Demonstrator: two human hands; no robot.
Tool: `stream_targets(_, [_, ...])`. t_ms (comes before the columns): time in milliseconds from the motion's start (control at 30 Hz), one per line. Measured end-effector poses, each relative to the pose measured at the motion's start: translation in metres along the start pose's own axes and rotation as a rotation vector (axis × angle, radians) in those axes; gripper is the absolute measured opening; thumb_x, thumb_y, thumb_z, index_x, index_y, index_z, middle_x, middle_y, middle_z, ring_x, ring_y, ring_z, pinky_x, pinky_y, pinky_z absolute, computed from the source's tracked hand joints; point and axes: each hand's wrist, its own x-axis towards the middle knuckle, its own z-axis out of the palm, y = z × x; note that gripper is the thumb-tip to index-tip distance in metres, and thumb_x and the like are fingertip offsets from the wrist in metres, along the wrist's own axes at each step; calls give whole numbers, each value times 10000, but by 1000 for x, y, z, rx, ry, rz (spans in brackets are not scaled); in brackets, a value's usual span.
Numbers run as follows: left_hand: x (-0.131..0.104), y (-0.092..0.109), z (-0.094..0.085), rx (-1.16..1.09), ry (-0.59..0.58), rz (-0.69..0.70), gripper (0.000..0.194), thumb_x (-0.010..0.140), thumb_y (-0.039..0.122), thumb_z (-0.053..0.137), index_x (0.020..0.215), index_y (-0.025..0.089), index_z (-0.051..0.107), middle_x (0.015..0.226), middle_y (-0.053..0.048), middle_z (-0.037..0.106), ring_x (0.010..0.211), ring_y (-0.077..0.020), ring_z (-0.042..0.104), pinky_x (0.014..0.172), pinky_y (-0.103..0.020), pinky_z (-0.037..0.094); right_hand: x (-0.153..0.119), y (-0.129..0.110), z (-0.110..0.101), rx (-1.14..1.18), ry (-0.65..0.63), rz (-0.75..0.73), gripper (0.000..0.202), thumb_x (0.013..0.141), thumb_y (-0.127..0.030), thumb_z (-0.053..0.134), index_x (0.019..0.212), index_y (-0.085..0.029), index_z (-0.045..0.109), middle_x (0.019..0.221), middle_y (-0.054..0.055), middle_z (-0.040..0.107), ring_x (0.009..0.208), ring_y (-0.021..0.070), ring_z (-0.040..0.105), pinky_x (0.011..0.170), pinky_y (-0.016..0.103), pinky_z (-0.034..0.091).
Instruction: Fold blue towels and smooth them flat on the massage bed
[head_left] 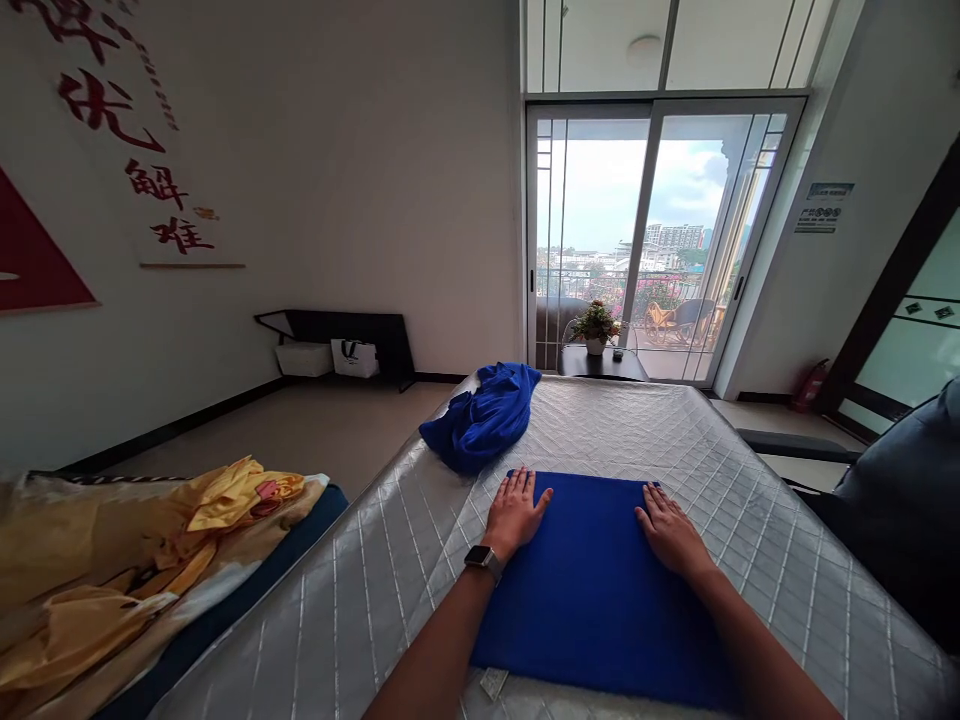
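Observation:
A flat blue cloth (592, 580), squared into a rectangle, lies on a silver quilted mattress (360, 580). On its far left corner rests my left hand (517, 512), fingers stretched out and palm down; a watch (482, 560) is on that wrist. My right hand (670, 528) lies flat along the far right corner, fingers extended. Neither hand grips anything. Beyond my left hand sits a crumpled heap of blue fabric (484, 415). A small white tag (493, 683) sticks out at the cloth's near left corner.
Rumpled yellow and tan bedding (150, 580) is at the left. A low black bench (352, 335) stands by the wall, with a white bag (355, 358) next to it. A small table (604, 366) holds a potted plant (595, 325) before the sliding glass doors (585, 200). A dark leather seat (911, 470) is at the right.

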Motion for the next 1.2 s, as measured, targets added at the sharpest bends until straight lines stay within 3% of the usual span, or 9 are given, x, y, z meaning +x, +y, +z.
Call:
stream_targets(300, [3, -18, 5, -13, 7, -62, 683, 1047, 563, 263, 1554, 135, 426, 1618, -134, 398, 1518, -292, 316, 1239, -458, 283, 0, -1, -3, -1, -11, 14, 688, 1030, -439, 199, 1611, -72, 218, 1686, 95, 177, 1561, 212, 131, 1265, 422, 130])
stream_targets(700, [1, -17, 0, -26, -20, -83, 698, 1051, 572, 247, 1555, 120, 417, 1638, -143, 357, 1524, -290, 305, 1242, -449, 258, 2, 1, -3, 10, 1, 14, 690, 1036, -461, 193, 1605, -73, 240, 1685, 95, 202, 1559, 213, 137, 1265, 409, 142])
stream_targets(967, [1, -17, 0, -24, -15, -74, 699, 1050, 567, 249, 1552, 111, 419, 1631, -148, 371, 1519, -282, 317, 1243, -437, 256, 0, 13, -3, 16, 56, 106, 621, 1035, -466, 235, 1601, -225, 321, 1664, 97, 301, 1541, 280, 223, 1239, 491, 220])
stream_targets(1200, [1, -18, 5, -46, 14, -73, 695, 1043, 585, 238, 1554, 155, 429, 1621, -118, 399, 1514, -297, 327, 1235, -469, 278, 2, 15, -2, 56, 89, 118, 623, 1020, -407, 208, 1566, -173, 394, 1651, 53, 336, 1535, 251, 252, 1243, 498, 219])
